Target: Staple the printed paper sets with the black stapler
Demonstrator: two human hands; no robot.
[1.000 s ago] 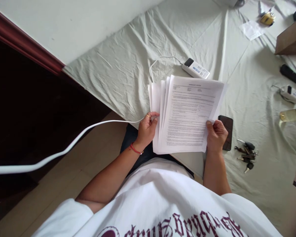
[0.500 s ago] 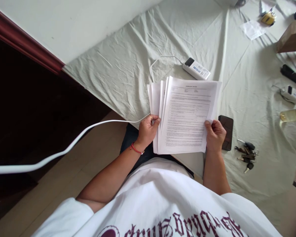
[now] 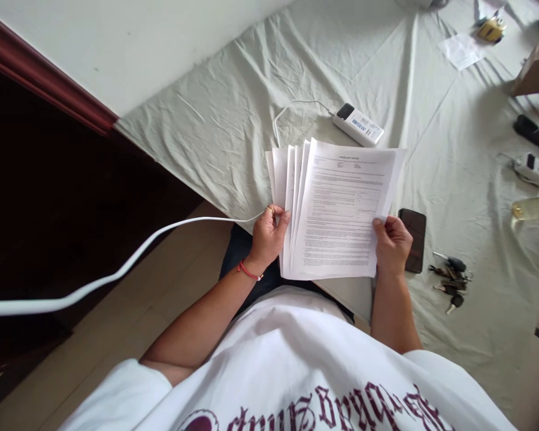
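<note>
A stack of printed paper sheets (image 3: pixel 341 209) is held up between my two hands over the table's near edge. Its top page carries a heading, lines of small text and a box-like form. Along the left side the sheets are fanned out in several staggered edges. My left hand (image 3: pixel 269 236) pinches those left edges, thumb in front and fingers behind. On the lower right edge my right hand (image 3: pixel 391 242) grips the stack with its thumb on the top page; the other fingers are partly hidden behind. A dark phone (image 3: pixel 414 239) lies right beside my right hand.
A white power bank (image 3: pixel 358 124) with a white cable (image 3: pixel 175 225) lies beyond the papers; the cable runs off left. Keys (image 3: pixel 453 278) lie to the right on the cloth-covered table (image 3: pixel 233 114). Farther right are a bottle (image 3: pixel 534 208), a second white device (image 3: pixel 534 170) and a yellow tape measure (image 3: pixel 491 29).
The sheets on the left side have spread slightly farther apart, and my left hand has shifted a little left. My right hand keeps its hold.
</note>
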